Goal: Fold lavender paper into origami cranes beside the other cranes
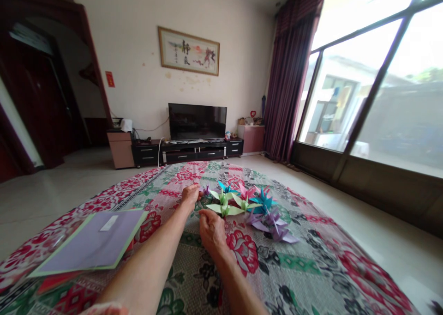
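Several folded paper cranes stand in a cluster on the patterned tablecloth. My left hand [191,195] reaches to the cluster's far left, its fingers closed at the edge of a small purple paper crane [206,190]. Nearer to me, my right hand [212,229] is curled, with its fingertips beside the wing tip of a light green paper crane [224,208]; whatever those fingers hold is hidden. Another green crane [245,203] is just to the right. Around them are a blue crane [263,201], a pink crane [246,191] and purple cranes [276,227] at the right front.
A stack of coloured paper sheets [93,241], purple on top with a small white slip [109,223], lies at the left. The round table's floral cloth [290,278] runs to a curved edge. Beyond stand a television [197,122] and a low black cabinet [197,154].
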A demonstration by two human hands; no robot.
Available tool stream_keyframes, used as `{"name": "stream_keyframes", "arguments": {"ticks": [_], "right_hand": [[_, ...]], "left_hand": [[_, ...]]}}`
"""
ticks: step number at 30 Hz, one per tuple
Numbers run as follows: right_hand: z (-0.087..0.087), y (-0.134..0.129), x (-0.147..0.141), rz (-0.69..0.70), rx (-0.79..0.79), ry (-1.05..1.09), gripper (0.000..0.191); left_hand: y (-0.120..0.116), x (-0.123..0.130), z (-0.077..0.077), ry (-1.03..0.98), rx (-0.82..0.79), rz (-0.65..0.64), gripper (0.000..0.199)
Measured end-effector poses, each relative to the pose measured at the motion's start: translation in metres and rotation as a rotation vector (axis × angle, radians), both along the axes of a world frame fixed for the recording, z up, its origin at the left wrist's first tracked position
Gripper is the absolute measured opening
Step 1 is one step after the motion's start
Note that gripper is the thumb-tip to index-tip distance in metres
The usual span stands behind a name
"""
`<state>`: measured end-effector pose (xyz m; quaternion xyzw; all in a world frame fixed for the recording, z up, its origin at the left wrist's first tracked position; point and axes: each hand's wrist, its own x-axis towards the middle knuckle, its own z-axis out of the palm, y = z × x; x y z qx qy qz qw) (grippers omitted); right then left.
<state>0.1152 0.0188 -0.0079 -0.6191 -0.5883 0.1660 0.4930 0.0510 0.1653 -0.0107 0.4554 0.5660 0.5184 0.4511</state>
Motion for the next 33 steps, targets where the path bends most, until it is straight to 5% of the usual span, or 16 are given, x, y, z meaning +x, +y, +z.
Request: {"name": "stream_keyframes", "arguments": {"ticks": [8,33], "right_hand": [[-0.0045,0.0049,-0.0081,-0.026,0.024,-0.18,0.03],[-0.01,0.0017,-0.009,-0.032,0.055,-0.106,0.03]], "left_hand": [[0.0032,0.0027,0.0012,0.03,-0.002,-0.034,0.028],[0.0083,0.0042,-0.0009,-0.004,-0.025,-0.055,0.032]]}}
